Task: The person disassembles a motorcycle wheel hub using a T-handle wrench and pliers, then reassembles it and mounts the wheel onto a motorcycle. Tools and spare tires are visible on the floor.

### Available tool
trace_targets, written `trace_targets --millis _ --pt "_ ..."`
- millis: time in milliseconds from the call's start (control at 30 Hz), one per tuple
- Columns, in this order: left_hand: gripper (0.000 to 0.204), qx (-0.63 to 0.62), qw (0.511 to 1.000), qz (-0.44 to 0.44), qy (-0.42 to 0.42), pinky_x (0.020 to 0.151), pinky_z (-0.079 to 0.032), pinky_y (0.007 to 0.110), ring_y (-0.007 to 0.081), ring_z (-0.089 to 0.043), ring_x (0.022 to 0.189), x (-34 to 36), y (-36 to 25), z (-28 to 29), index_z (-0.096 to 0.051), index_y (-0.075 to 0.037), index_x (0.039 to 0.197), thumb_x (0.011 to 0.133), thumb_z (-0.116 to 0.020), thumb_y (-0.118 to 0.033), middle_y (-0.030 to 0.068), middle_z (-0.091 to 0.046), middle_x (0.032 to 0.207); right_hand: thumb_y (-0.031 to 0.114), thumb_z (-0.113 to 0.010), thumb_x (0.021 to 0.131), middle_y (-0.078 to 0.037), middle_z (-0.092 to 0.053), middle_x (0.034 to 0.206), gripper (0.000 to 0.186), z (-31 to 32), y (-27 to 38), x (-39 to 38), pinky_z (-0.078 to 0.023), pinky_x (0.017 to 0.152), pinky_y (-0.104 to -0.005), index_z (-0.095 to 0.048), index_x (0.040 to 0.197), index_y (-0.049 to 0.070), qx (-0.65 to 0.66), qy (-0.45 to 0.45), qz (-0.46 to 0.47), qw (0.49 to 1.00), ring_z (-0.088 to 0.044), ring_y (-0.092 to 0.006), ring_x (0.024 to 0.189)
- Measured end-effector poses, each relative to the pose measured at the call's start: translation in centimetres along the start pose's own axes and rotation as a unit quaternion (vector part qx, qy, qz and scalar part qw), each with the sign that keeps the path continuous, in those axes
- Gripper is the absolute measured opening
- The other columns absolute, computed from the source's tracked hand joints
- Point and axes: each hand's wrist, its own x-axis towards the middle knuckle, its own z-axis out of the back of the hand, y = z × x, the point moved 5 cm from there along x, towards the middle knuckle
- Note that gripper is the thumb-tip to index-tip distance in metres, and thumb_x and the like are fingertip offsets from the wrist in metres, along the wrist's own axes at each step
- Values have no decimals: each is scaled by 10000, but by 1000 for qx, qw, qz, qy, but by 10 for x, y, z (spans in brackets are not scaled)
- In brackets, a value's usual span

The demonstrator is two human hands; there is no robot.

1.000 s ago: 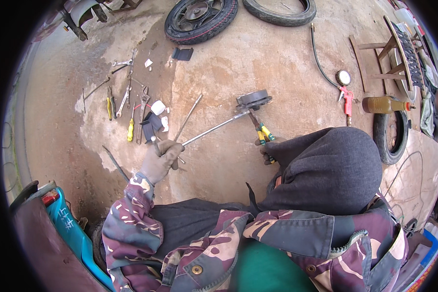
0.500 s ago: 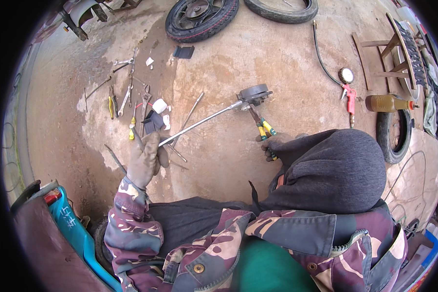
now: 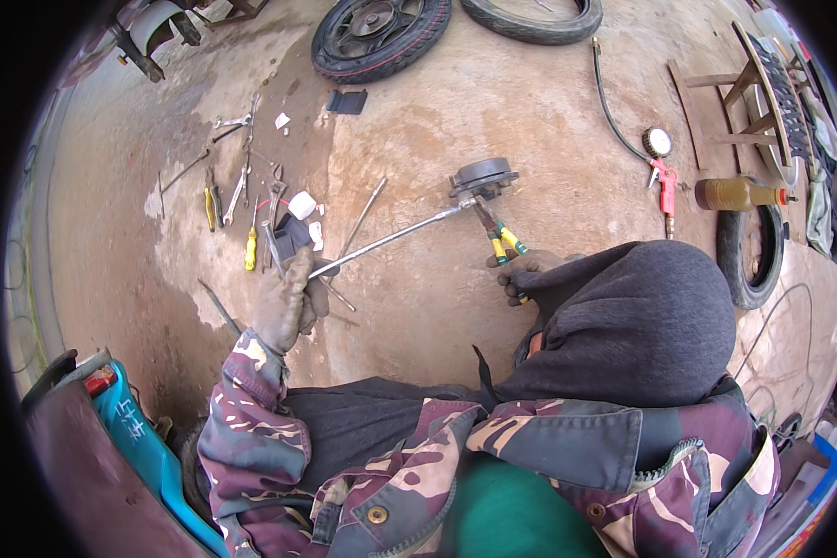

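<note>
My left hand point(image 3: 288, 300), in a worn grey glove, is closed round the near end of a long metal rod point(image 3: 381, 242). The rod runs up and right to a round dark metal part like a motorcycle brake plate point(image 3: 484, 175), which rests on the ground. In my right hand point(image 3: 527, 272), also gloved, are pliers point(image 3: 499, 240) with yellow and green handles. Their jaws reach the joint of the rod and the round part; whether they bite on it I cannot tell. Dark grey cloth hides part of my right arm.
Wrenches point(image 3: 236, 193), pliers point(image 3: 212, 197) and a yellow-handled screwdriver point(image 3: 251, 249) lie at left. A spoked wheel point(image 3: 381, 65) and a bare tyre point(image 3: 535, 30) lie farther off. At right are a red inflator gun point(image 3: 666, 191), a bottle point(image 3: 737, 194) and a wooden stool point(image 3: 753, 93).
My left hand has shifted slightly right along with the rod's near end. The right hand and its pliers look almost the same; the whole view has moved a little.
</note>
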Motion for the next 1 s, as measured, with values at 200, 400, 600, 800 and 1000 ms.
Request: trace_targets --millis 200,400,600,800,1000 --pt "685 -7 1000 -12 19 430 -314 274 98 -420 416 8 1 -3 -736 0 1120 1107 -467 -629 38 -560 566 108 -714 970 -63 -620 945 562 -2 0 -1 -586 750 -387 -500 1477 -7 1 4 -1 1000 -644 -183 801" --pt "726 -206 974 63 74 389 -253 272 89 -299 372 13 30 -12 -728 19 1131 1085 -488 -665 14 -487 537 105 -704 980 -67 -611 937 522 0 -2 -1 -581 739 -387 -526 1455 -17 -11 -38 -9 999 -629 -187 795" --pt "708 -395 889 189 130 366 -226 258 70 -226 363 6 58 -27 -684 42 1208 1119 -436 -615 -2 -454 535 93 -691 979 -56 -603 897 485 -7 -5 5 -541 685 -366 -550 1431 -12 -40 -101 -22 994 -602 -179 744" --pt "544 12 994 -25 103 563 -459 265 103 -570 597 -6 39 -26 -660 28 1284 1091 -607 -477 40 -650 840 48 -675 914 -45 -581 823 470 -11 -5 5 -509 583 -346 -599 1376 6 -51 -134 -7 990 -566 -164 663" --pt "462 -35 983 98 150 571 -461 261 102 -598 635 -1 35 -22 -662 11 1305 1049 -699 -372 35 -670 865 87 -666 932 -43 -607 868 474 -10 -3 -1 -517 668 -342 -578 1389 3 -51 -92 23 994 -579 -156 714"
